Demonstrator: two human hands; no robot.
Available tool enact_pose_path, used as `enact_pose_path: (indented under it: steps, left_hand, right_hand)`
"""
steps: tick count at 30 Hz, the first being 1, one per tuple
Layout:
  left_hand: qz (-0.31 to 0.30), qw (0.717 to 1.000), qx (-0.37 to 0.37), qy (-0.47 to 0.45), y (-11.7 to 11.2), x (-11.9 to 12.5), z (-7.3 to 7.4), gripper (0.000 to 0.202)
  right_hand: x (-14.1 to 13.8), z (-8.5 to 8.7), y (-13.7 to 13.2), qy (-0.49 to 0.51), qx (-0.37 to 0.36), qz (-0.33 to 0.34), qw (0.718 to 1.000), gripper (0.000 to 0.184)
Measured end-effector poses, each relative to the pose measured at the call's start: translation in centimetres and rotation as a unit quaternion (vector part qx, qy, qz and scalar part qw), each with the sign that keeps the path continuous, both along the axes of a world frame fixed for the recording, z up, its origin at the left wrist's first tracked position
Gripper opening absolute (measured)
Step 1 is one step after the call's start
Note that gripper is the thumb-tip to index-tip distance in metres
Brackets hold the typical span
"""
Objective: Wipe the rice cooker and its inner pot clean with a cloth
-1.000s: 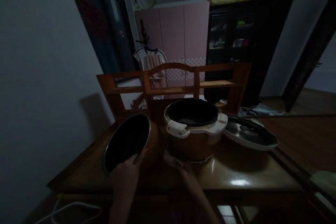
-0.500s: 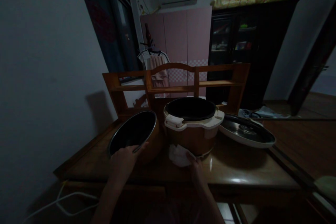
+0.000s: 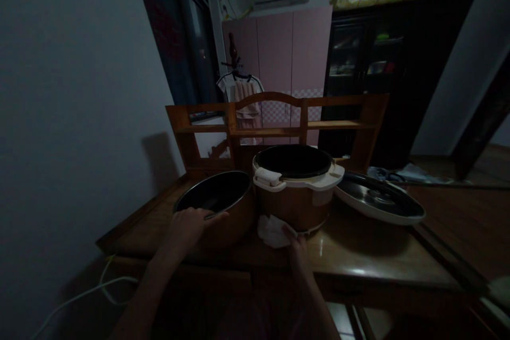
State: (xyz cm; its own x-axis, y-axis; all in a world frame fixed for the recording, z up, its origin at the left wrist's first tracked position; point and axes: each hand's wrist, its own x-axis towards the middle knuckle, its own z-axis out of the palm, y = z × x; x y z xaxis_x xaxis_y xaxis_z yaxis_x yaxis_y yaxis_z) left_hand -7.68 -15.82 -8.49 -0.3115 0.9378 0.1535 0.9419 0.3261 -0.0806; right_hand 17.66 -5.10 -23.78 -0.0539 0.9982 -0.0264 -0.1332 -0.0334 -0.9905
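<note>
12 o'clock is straight ahead of me. The front edge of the table (image 3: 370, 262) crosses at 6 o'clock; polished tabletop extends from 4 o'clock up to the lid (image 3: 378, 203). The lid lies at 2 o'clock, reaching the right edge in view. A wooden rack (image 3: 266, 132) bounds 12 o'clock. My left hand (image 3: 189, 226) is closed over the near rim of the pot (image 3: 237, 218) at 11 o'clock; its interior is too dark to read. My right hand (image 3: 297, 243) pinches a white cloth (image 3: 273, 232) beside the base of the dark-mouthed cooker (image 3: 292, 204), at 12 o'clock.
</note>
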Motion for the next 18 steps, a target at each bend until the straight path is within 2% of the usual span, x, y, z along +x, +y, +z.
enact_pose_path:
  steps: [5, 10, 14, 18]
  left_hand:
    - [-0.039, 0.999, -0.029, 0.013, 0.3, -1.1, 0.1, 0.042]
    - [-0.055, 0.996, -0.070, 0.016, -0.1, -2.0, -1.1, 0.046]
    - [-0.051, 0.997, -0.062, -0.023, -0.9, -2.1, -2.4, 0.048]
    - [-0.076, 0.995, -0.026, -0.053, -1.5, -2.3, -2.3, 0.055]
  right_hand:
    - [0.0, -0.4, 0.1, -0.010, -0.004, -0.001, 1.000, 0.060]
    - [0.2, -0.5, 0.3, -0.025, 0.011, 0.003, 1.000, 0.047]
    - [0.5, -0.8, 0.7, -0.040, 0.025, 0.012, 0.999, 0.043]
    - [0.8, -0.7, 0.8, -0.050, 0.025, 0.015, 0.998, 0.041]
